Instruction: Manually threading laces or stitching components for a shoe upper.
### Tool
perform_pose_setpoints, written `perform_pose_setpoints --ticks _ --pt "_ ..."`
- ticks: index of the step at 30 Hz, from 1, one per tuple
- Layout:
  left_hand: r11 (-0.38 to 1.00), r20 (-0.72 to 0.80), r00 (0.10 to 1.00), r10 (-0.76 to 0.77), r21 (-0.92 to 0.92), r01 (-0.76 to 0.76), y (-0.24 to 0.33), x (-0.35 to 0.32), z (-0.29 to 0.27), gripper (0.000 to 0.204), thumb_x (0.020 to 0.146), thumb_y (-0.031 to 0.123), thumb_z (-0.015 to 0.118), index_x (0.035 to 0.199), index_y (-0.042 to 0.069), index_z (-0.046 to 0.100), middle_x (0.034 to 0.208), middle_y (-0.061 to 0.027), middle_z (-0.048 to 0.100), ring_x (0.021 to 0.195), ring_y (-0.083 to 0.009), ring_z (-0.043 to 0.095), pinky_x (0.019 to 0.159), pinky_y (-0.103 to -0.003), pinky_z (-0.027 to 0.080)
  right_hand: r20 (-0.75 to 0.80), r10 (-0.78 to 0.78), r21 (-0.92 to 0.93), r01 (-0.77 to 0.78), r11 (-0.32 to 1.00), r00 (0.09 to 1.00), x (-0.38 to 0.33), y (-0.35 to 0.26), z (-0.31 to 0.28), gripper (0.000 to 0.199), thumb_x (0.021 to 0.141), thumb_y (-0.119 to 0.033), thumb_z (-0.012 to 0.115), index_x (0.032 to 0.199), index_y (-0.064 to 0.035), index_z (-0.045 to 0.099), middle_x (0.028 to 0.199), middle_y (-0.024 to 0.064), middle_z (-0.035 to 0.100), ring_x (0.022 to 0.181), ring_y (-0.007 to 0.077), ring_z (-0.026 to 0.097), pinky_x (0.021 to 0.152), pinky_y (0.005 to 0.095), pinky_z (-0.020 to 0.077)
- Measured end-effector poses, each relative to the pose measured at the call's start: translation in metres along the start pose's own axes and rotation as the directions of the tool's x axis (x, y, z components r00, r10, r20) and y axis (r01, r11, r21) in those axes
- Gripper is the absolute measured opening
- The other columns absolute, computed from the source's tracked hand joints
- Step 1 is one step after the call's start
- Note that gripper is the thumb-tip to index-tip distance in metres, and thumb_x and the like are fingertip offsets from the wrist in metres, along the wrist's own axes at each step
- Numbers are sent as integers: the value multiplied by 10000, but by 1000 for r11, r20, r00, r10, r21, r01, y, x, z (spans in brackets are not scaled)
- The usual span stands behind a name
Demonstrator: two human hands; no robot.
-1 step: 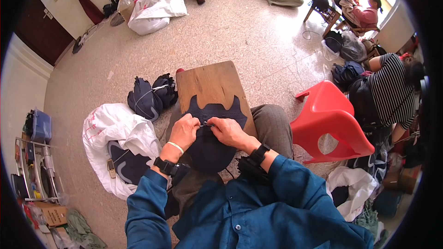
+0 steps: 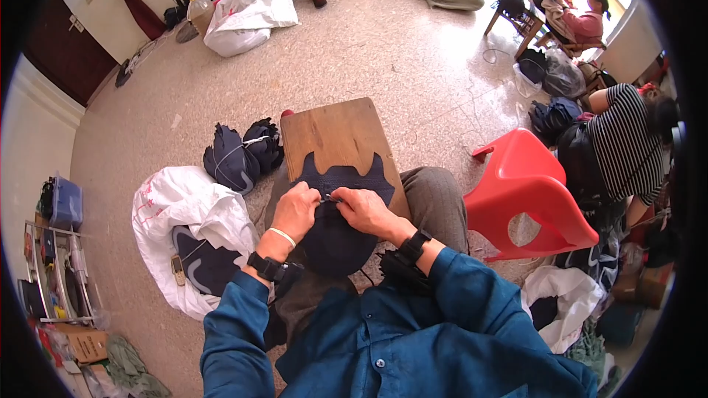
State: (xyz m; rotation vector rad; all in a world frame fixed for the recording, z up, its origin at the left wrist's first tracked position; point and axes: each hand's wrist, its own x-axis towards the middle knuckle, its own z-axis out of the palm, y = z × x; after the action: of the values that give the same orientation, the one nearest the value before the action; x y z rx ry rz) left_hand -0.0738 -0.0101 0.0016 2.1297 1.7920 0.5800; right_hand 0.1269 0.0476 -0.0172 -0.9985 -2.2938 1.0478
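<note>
To the right, a red plastic chair (image 2: 531, 177) is being left just beside the knee. In the middle, a wooden board (image 2: 332, 129) is being used, it seems, as a firm work surface at lap height. On the near left, an open white sack (image 2: 166, 195) is being filled out by dark pieces, presumably placed there for easy reach. The dark fabric piece (image 2: 335, 243) is being spread over the board's near end and toward the lap, probably so its middle is kept within reach. Beyond the sack, a tied bundle (image 2: 230, 158) is being held together by a cord. The left hand (image 2: 293, 210) and right hand (image 2: 361, 210) are being closed to a pinch over the fabric, a small slim item (image 2: 327, 198) seemingly being gripped between them; its kind cannot be told.
</note>
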Motion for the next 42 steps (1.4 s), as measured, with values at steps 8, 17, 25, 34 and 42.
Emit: perform_pose_setpoints --ticks 8,17,25,34,42 --pt "996 -150 988 36 -77 -48 -4 0 4 88 838 98 722 901 58 675 922 -132 607 931 -343 641 807 -431 533 -57 26 154 -17 988 998 -1 1 -10 150 915 -118 621 1030 -26 649 933 220 706 910 417 686 789 499 551" --pt "996 -22 996 -81 -33 81 4 3 -5 77 848 148 722 840 78 692 884 -115 620 899 -347 645 786 -449 529 -169 -68 -30 64 998 983 -2 8 -6 117 924 -129 629 968 -24 653 947 183 675 908 410 669 785 483 549" --pt "987 -41 994 103 127 -97 14 20 8 110 812 144 740 802 52 682 834 -129 596 881 -335 631 768 -422 507 -135 -46 -31 42 999 990 -1 8 -7 124 907 -127 648 973 -21 647 923 170 675 897 384 672 771 456 544" --pt "975 -127 975 -182 -156 161 12 2 15 69 810 90 725 793 65 663 871 -123 597 916 -334 625 808 -433 505 -102 -45 -15 44 999 994 -3 5 -11 210 859 -63 685 1060 -31 634 955 162 626 940 377 655 795 441 537" --pt "932 -89 980 -175 -335 136 3 6 17 93 819 32 693 909 53 705 839 -119 633 829 -307 658 759 -410 526 -82 -44 70 49 996 996 -3 10 -9 231 845 -41 693 1067 -39 629 982 171 615 961 398 636 819 463 531"
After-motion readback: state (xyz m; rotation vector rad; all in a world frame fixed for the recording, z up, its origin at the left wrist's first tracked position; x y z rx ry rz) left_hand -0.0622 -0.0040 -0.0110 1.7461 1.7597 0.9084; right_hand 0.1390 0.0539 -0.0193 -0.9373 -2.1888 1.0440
